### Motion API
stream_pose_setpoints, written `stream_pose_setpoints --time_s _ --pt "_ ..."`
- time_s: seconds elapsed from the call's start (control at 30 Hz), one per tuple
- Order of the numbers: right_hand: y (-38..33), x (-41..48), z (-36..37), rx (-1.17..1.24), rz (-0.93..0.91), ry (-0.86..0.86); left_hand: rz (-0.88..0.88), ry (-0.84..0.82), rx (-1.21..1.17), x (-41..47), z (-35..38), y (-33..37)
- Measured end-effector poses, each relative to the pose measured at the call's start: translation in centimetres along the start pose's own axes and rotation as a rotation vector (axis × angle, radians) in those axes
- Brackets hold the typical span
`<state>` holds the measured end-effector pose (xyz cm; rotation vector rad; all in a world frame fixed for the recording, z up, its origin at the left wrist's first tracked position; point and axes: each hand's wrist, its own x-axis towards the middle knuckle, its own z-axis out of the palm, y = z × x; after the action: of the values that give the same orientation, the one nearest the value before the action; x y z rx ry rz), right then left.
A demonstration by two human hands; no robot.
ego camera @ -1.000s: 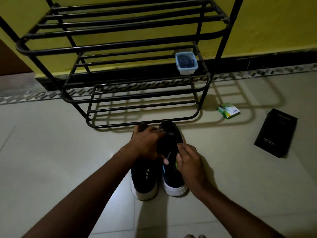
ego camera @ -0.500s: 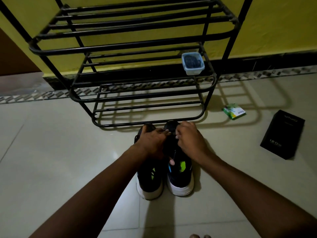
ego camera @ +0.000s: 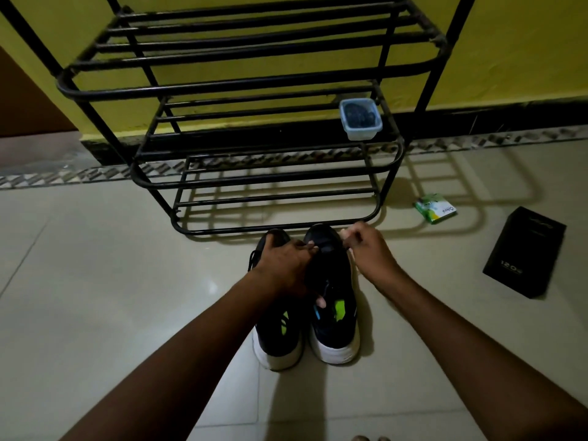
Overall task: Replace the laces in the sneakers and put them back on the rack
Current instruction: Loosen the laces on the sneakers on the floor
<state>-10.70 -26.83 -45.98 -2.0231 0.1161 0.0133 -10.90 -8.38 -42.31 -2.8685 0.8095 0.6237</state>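
On my feed the left hand (ego camera: 284,265) lies palm down across both sneakers, its fingers spread and only lightly bent. The outer fingertips rest on the toe of the left sneaker (ego camera: 276,332) and the inner ones reach over onto the right sneaker (ego camera: 334,319). Its thumb sits behind those fingers, pressed on the lacing area of the right sneaker, just ahead of the green patches. It presses down and closes round nothing.

The right hand (ego camera: 369,249) is on the outer side of the right sneaker's toe. Its fingers are curled tight together, with thumb and forefinger pinched on what looks like a thin dark lace (ego camera: 346,247) running from the fingertips down to the shoe. The strand is very small, so I cannot tell which eyelet it comes from.

Both sneakers stand side by side on the tiled floor (ego camera: 95,281), white heels toward me and toes just short of the lowest bar of the black rack (ego camera: 222,87), which stands just beyond both sets of fingertips. On the rack's middle shelf, beyond the right hand's fingers, is a clear plastic tub (ego camera: 361,120) with something dark inside. Well off to the right of the pinching fingers lie a small green box (ego camera: 436,208) and, farther out, a black box (ego camera: 525,253).
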Motion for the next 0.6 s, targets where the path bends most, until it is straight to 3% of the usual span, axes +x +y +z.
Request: stream_pose_setpoints --time_s 0.1,0.17,0.3,0.37,0.43,0.5,0.53,0.6 --pt "-0.1 0.2 -0.5 0.563 0.304 0.100 -0.003 -0.013 0.001 0.1 0.2 0.0" --pt "0.0 0.0 -0.9 0.582 0.323 0.045 -0.006 -0.018 0.003 0.3 0.4 0.0" --pt "0.7 -0.3 -1.8 -0.307 -0.138 -0.224 -0.019 -0.022 0.005 0.4 0.6 0.1" --pt "0.6 0.0 -2.1 -0.510 -0.256 -0.332 -0.017 -0.009 0.014 0.4 0.6 0.1" --pt "0.5 0.4 -2.2 -0.568 -0.326 -0.306 -0.014 -0.007 0.014 0.4 0.6 0.2" --pt "0.7 0.5 -1.9 -0.467 -0.372 -0.127 -0.013 -0.016 0.013 0.4 0.6 0.2" --pt "0.7 0.4 -1.8 -0.303 -0.321 -0.017 -0.013 -0.015 0.018 0.4 0.5 0.2" --pt "-0.1 0.2 -1.9 0.195 -0.036 0.076 -0.012 -0.012 0.026 0.5 0.5 0.2"
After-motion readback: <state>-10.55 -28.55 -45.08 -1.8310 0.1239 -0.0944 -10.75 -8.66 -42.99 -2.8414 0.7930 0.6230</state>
